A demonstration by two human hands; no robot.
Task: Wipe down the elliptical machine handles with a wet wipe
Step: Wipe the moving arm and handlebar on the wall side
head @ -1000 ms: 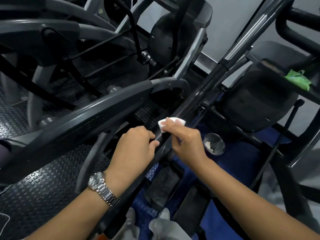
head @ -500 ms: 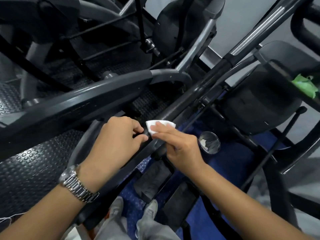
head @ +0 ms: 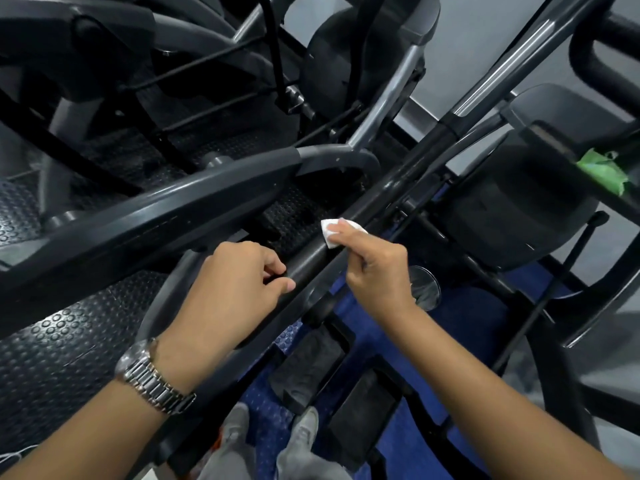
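Observation:
A long black elliptical handle bar [head: 391,188] runs diagonally from lower left to upper right across the view. My right hand [head: 377,271] pinches a small white wet wipe [head: 329,233] and presses it on the bar's upper side. My left hand [head: 235,289], with a metal watch at the wrist, curls round the same bar just below the wipe. A second, thicker grey handle arm [head: 156,216] crosses to the left of it.
Black foot pedals [head: 311,362] and my grey shoes [head: 304,424] lie below on blue flooring. A green wipe packet [head: 604,169] sits on the machine's console shelf at right. More machines stand on studded black matting [head: 62,341] to the left.
My right hand has slid the wipe up the bar, away from my left hand. My left hand keeps its grip lower on the bar. The camera has tilted slightly.

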